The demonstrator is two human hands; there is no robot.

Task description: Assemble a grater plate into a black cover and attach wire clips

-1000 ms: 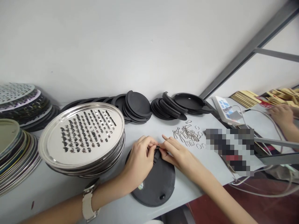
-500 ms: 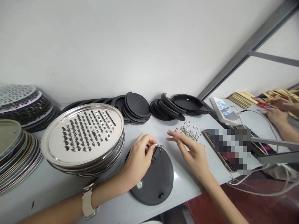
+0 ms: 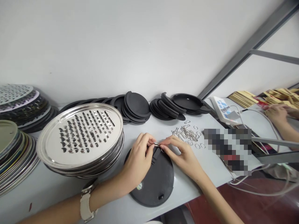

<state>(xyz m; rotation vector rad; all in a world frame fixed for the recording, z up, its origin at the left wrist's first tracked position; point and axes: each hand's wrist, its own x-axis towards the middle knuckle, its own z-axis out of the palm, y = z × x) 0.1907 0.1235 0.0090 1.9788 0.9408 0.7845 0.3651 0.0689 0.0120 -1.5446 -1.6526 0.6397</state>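
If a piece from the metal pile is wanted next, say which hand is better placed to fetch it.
Right, most likely: the right hand is nearer the metal pile, which lies just beyond it. The left hand is farther off, over the black disc. Both pinch a small metal piece.

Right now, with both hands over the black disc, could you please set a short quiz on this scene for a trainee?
1. True or false: the watch is on the left wrist.
2. Above the black disc, what is at the fingertips of both the left hand and the right hand?
A) a cable
B) a small metal piece
C) a wooden stick
3. Fill in the blank: the loose clips and rings on the table lie nearer the ____ hand.

Key: 1. True. 2. B. 3. right.
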